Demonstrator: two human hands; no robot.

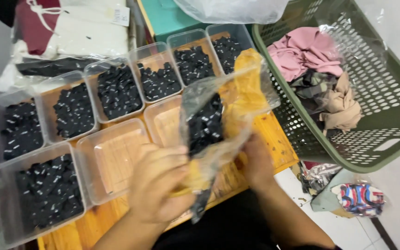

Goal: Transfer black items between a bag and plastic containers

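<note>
Both hands clasp a clear plastic bag (218, 115) holding small black pieces and something yellow. The left hand (158, 183) grips its lower edge with fingers curled shut. The right hand (255, 162) pinches it from behind, mostly hidden by the bag. The bag is raised over a wooden table (274, 139) and blocks part of an empty clear tray (167, 122). Another empty tray (116, 157) lies just beside the left hand. The other clear trays around them are filled with black pieces (116, 90). To the right stands a green perforated basket (385, 92) with crumpled clothes (311, 51). Folded garments in plastic (65, 32) lie beyond the trays.
</note>
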